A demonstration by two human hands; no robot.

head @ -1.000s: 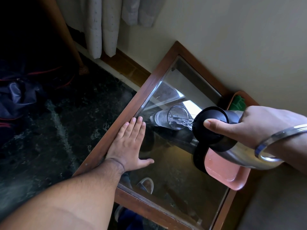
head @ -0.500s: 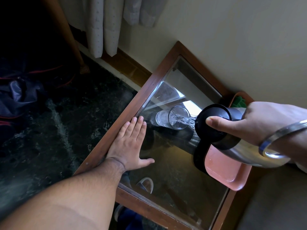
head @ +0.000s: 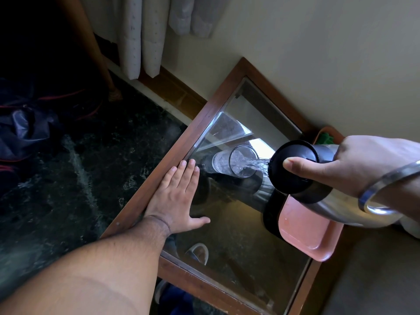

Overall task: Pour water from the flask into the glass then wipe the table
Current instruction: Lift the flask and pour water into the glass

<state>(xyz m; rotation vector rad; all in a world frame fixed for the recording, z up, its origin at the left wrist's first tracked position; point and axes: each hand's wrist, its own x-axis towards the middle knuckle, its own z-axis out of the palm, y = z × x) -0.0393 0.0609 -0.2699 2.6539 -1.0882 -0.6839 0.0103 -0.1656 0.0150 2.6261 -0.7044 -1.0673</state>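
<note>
Flask (head: 336,196) was tipped near-horizontal above the right side of the table (head: 181,142), steel body with black top, mouth pointed left at the glass (head: 236,161). Right hand (head: 354,164) was closed around the flask's black upper section, thumb lying along the cap; a metal bangle (head: 386,185) sat on that wrist. Water stream (head: 256,165) ran from the flask mouth over the rim into the glass. Glass was clear, standing on the glass tabletop toward the far-left part of the pane, some water inside; exact fill level hard to tell through the reflections.

Left hand (head: 179,198) was flat and spread, palm down, holding nothing, resting on the table's left edge where wood frame meets the pane. Fingertips were near the glass base, not touching it.

Pink tray (head: 304,233) lay on the table under the flask, near the right edge. Something green (head: 325,138) sat behind the right hand near the wall; mostly hidden, can't tell what it was. Table was wood-framed with a glass top, pushed against a cream wall (head: 318,53). Pale curtains (head: 145,37) hung at top left, dark stone-patterned floor (head: 68,167) to the left of the table.
</note>
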